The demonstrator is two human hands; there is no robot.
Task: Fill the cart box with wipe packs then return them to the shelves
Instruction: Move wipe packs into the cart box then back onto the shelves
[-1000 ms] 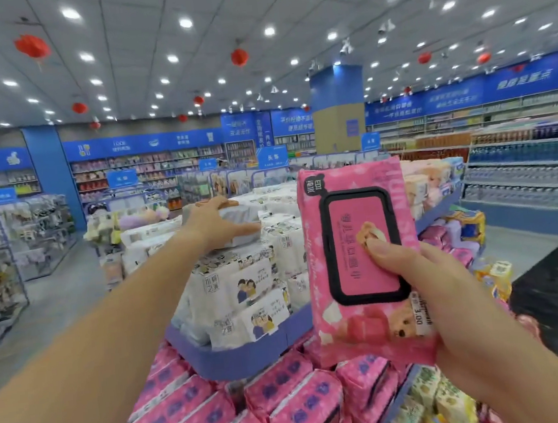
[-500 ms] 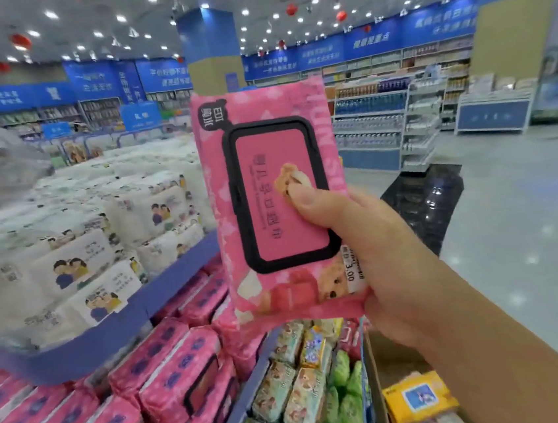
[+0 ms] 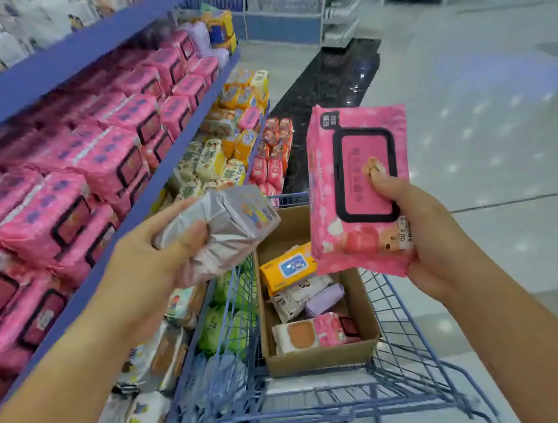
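Observation:
My right hand (image 3: 434, 232) grips a pink wipe pack (image 3: 354, 189) with a black-framed lid, held upright above the right side of the cardboard box (image 3: 320, 356). My left hand (image 3: 158, 255) grips a white wipe pack (image 3: 228, 230) with a small cartoon print, held over the box's left edge. The box sits in a blue wire cart (image 3: 406, 353) and holds several packs: a yellow one (image 3: 288, 267), a white patterned one, a purple one (image 3: 324, 299) and a white-and-pink one (image 3: 314, 333).
Blue shelves (image 3: 168, 154) run along the left, stacked with pink wipe packs (image 3: 103, 154), with yellow, green and red packs on lower tiers. A black glossy floor strip (image 3: 325, 79) lies ahead of the cart. Pale tiled floor spreads to the right.
The view swung from the top shelf down to the cart. My left hand took a white pack off the top shelf and brought it over the box; my right hand lowered the pink pack.

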